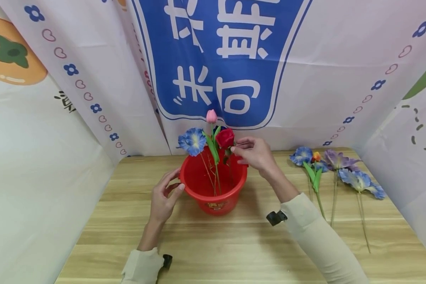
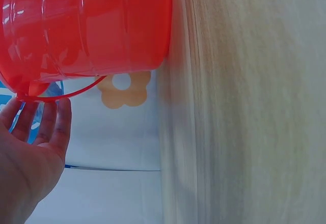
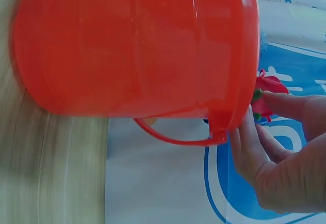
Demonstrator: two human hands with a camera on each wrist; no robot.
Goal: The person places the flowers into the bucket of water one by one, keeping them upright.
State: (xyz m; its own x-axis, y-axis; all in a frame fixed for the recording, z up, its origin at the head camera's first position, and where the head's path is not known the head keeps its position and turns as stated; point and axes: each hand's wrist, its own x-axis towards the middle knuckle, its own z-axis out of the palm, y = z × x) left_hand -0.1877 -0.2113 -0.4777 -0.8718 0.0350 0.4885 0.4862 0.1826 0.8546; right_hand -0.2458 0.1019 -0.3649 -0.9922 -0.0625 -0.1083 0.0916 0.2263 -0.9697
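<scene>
A red bucket (image 1: pixel 216 203) stands upright on the table, holding several artificial flowers. Among them are a blue flower (image 1: pixel 192 141), a pink tulip (image 1: pixel 211 116) and a red rose (image 1: pixel 225 138); a dark blue bloom is mostly hidden behind. My left hand (image 1: pixel 166 197) touches the bucket's left rim with extended fingers, by the red handle (image 2: pixel 84 89). At the right rim, my right hand (image 1: pixel 254 154) has its thumb beside the rose's green base and its other fingers loosely bent against the bucket edge. Part of the rose (image 3: pixel 275 85) shows beyond the rim in the right wrist view.
On the table's right side lie a blue flower (image 1: pixel 301 156), an orange tulip (image 1: pixel 316 156), a purple flower (image 1: pixel 337 159) and a pale blue flower (image 1: pixel 356 179), stems pointing toward the front. A printed cloth (image 1: pixel 305 98) hangs behind the wooden table (image 1: pixel 216 252).
</scene>
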